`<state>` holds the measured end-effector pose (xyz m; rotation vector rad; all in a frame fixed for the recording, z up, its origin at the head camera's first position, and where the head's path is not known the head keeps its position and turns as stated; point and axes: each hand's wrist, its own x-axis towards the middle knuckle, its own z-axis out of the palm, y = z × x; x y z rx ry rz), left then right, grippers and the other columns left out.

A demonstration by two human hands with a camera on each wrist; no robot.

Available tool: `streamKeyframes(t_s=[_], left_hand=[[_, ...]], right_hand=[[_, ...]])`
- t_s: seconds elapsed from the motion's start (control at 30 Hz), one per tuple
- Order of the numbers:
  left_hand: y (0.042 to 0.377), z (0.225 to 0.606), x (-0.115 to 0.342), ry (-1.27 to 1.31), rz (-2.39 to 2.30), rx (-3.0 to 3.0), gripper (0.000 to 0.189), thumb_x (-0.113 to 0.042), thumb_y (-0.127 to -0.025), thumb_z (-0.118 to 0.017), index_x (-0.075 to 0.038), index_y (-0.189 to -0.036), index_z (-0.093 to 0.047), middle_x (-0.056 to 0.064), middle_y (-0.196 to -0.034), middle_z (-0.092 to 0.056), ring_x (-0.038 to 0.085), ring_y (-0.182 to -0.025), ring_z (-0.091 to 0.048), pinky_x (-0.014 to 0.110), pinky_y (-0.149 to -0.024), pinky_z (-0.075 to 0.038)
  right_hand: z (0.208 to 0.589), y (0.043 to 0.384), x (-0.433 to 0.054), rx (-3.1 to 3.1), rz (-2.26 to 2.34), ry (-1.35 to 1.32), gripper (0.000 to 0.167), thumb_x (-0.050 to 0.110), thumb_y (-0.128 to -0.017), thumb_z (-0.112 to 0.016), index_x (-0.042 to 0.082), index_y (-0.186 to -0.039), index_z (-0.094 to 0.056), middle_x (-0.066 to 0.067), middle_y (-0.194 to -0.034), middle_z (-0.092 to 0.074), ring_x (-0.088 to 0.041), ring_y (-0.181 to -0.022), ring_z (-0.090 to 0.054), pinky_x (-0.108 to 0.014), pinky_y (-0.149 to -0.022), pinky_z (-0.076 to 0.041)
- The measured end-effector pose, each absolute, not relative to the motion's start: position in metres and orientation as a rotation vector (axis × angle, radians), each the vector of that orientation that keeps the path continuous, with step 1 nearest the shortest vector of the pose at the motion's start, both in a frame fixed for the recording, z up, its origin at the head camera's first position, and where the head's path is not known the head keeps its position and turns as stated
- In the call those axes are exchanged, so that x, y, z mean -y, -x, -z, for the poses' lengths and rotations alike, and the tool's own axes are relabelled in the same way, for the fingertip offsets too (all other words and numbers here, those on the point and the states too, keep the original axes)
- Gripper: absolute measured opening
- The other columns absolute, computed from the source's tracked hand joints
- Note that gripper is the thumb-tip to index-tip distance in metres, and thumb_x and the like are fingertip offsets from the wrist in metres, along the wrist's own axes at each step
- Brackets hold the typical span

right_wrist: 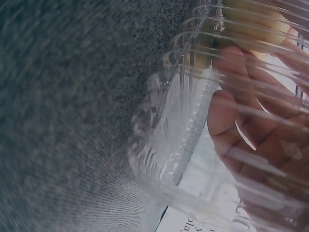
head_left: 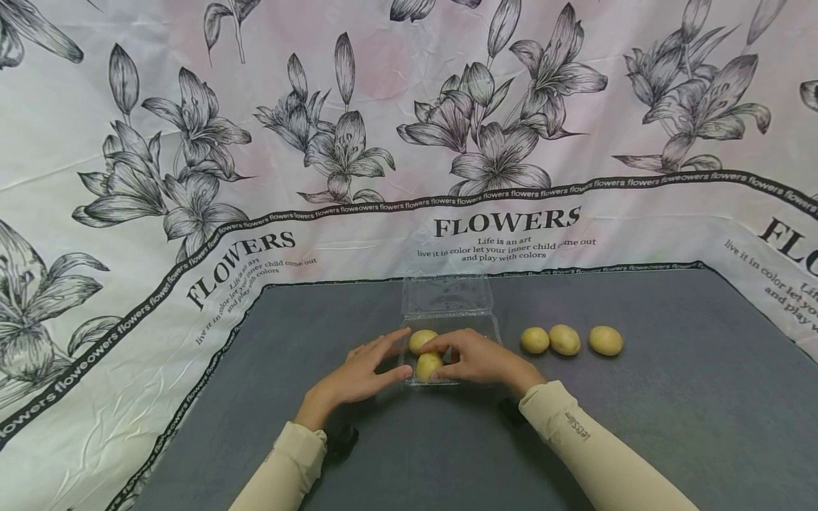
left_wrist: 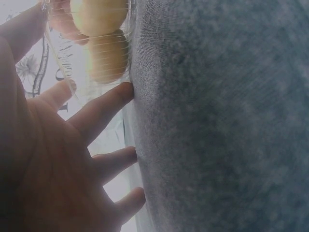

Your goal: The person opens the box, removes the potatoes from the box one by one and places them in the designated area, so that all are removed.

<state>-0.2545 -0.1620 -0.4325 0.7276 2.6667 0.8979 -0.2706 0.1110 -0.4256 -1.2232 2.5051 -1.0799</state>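
A clear plastic clamshell box (head_left: 482,328) stands on the dark grey table, its lid raised at the back. Two yellow potatoes lie in its left part: a far potato (head_left: 422,341) and a near potato (head_left: 429,366). My right hand (head_left: 476,358) reaches into the box and holds the near potato between thumb and fingers. Through the ribbed wall, the right wrist view shows the right hand's fingers (right_wrist: 227,113) and a potato (right_wrist: 253,24). Beside the box's left wall is my left hand (head_left: 361,372), fingers spread and fairly straight; its thumb is close to the near left corner.
To the right of the box, a small potato (head_left: 535,341) and a larger potato (head_left: 564,341) lie side by side, with another potato (head_left: 606,341) farther right. Behind the table (head_left: 409,454) hangs a white cloth (head_left: 358,245) printed with flowers and lettering.
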Motion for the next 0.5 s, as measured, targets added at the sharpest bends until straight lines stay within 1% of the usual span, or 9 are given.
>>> streamKeyframes(t_s=[0.23, 0.5], left_hand=[[0.2544, 0.4328, 0.1622, -0.727, -0.902, -2.668, 0.073, -0.063, -0.099, -0.054, -0.041, -0.161, -0.022, 0.001, -0.158, -0.048, 0.031, -0.158, -0.020, 0.067, -0.121, -0.010], [0.2542, 0.4327, 0.1620, -0.735, -0.904, -2.676, 0.073, -0.062, -0.099, -0.054, -0.041, -0.161, -0.023, 0.000, -0.158, -0.048, 0.027, -0.157, -0.025, 0.067, -0.121, -0.011]], right_hand=[[0.4243, 0.2693, -0.1108, -2.515, 1.088, 1.235, 0.044, 0.021, -0.094, -0.075, 0.005, -0.134, -0.066, -0.007, -0.125, -0.071, -0.013, -0.087, -0.065, -0.024, -0.075, -0.054], [0.4237, 0.2685, -0.1106, -2.517, 1.093, 1.235, 0.044, 0.020, -0.094, -0.075, 0.005, -0.135, -0.066, -0.007, -0.127, -0.071, -0.012, -0.086, -0.065, -0.024, -0.073, -0.054]])
